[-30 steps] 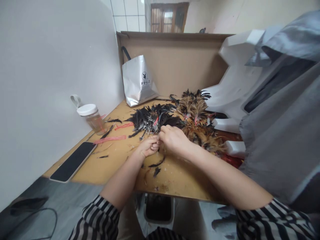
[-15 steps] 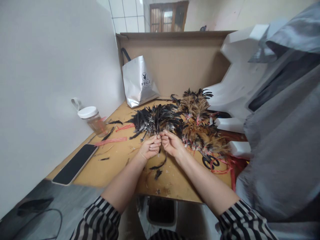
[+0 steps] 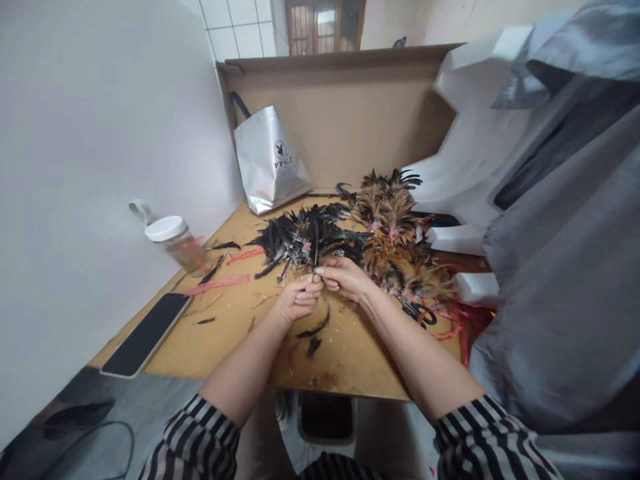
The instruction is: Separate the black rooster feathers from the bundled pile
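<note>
Both hands meet at the table's middle, fingertips together around the base of a dark feather point(image 3: 315, 243) that points upward. My left hand point(image 3: 301, 295) is closed in a pinch on its lower end. My right hand point(image 3: 343, 277) pinches the same spot from the right, thumb and forefinger together. Just behind them lies a pile of black feathers point(image 3: 285, 237), with a bit of pink tie showing in it. Brown feather bundles point(image 3: 400, 267) lie to the right, with more brown bundles point(image 3: 383, 203) farther back. Loose dark feathers point(image 3: 315, 329) rest in front of the hands.
On the left of the wooden table point(image 3: 350, 363) are a phone point(image 3: 147, 333), a lidded jar point(image 3: 183, 247) and pink ribbon strips point(image 3: 217, 284). A silver bag point(image 3: 270, 163) stands at the back. Black scissors point(image 3: 420, 313), red ribbon point(image 3: 463, 327) and white foam point(image 3: 475, 289) are at right.
My right hand has turned slightly and moved in against my left fingertips. The pink tie in the black pile now shows. The whole view has shifted a little.
</note>
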